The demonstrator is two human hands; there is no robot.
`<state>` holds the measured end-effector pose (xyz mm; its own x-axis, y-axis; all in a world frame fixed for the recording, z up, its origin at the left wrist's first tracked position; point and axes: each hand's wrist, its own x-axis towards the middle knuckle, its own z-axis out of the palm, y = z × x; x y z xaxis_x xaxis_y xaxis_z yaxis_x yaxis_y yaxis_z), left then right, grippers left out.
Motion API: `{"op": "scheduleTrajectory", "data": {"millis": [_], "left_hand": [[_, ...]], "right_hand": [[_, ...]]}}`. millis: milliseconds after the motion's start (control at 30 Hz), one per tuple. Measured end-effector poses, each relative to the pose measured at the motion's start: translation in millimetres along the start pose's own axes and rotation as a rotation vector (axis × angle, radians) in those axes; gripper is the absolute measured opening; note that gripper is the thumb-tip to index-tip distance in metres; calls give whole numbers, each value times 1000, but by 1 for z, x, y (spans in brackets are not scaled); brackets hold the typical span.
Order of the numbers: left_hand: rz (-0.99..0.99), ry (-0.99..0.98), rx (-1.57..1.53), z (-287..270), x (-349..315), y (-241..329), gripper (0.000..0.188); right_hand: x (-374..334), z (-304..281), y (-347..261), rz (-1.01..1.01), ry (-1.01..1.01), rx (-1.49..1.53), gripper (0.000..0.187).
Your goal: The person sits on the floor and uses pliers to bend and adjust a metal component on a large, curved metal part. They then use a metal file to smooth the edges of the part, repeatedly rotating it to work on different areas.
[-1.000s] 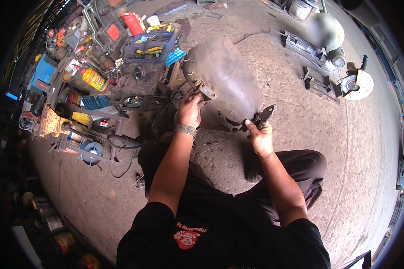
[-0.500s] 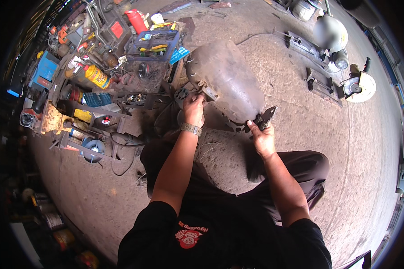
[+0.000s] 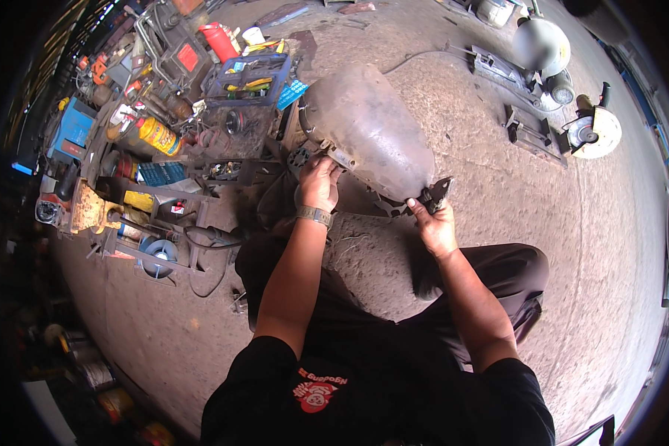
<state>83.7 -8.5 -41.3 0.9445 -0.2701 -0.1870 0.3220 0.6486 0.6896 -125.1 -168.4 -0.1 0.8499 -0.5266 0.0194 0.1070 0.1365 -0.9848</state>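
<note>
- Concrete floor [image 3: 498,223] lay below.
- Metal shell [image 3: 372,123] tilted just ahead.
- Left hand [image 3: 320,182]: fingers curled closed on its bracket [image 3: 340,157]; right hand [image 3: 433,229]: closed round its dark fitting [image 3: 438,192].
- It seemed stiff, lightish, best held there.

Left one of two fisheye cams on the wearer's head, pointing steeply down and forward. Black shirt [image 3: 424,390] is pretty close at bottom of frame, left hand [image 3: 318,184] and right hand [image 3: 433,229] mid-frame further off, floor [image 3: 498,201] spreading past them.
</note>
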Motion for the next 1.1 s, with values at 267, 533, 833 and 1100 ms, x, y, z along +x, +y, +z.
{"op": "scheduleTrajectory", "data": {"millis": [267, 533, 833, 1100], "left_hand": [[-77, -20, -103, -7, 7, -3, 18], [-49, -77, -80, -12, 6, 3, 18], [81, 10, 272, 8, -7, 12, 4], [9, 41, 432, 11, -15, 4, 26]], "right_hand": [[2, -5, 7, -7, -20, -12, 15], [-1, 3, -7, 19, 27, -26, 15], [5, 4, -31, 139, 61, 422, 16], [9, 1, -28, 92, 33, 369, 18]]}}
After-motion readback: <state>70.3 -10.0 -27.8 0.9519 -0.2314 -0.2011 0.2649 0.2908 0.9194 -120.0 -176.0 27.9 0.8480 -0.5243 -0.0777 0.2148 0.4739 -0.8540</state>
